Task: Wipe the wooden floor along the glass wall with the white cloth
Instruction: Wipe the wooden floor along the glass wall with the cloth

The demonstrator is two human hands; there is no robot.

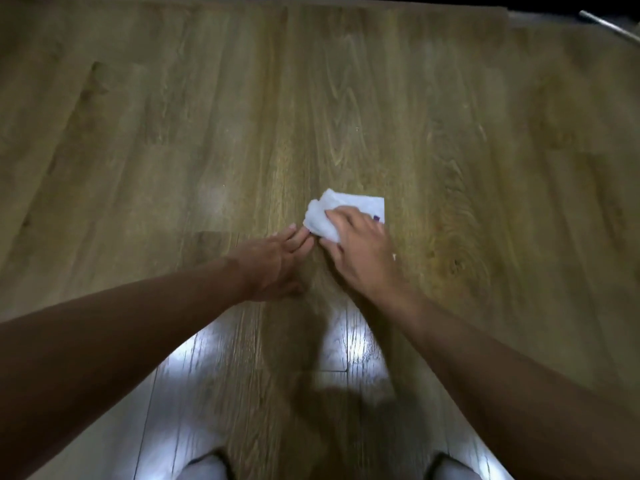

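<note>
2 hands we see on the wooden floor point(346, 98) | right hand point(360, 251) presses the white cloth point(346, 206) flat under near-straight fingers | left hand point(277, 261) holds nothing, fingers extended, fingertips just beside it

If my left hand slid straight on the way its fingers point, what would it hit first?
Likely the white cloth: the left hand points at its near edge, almost touching, beside the right hand resting on it.
</note>
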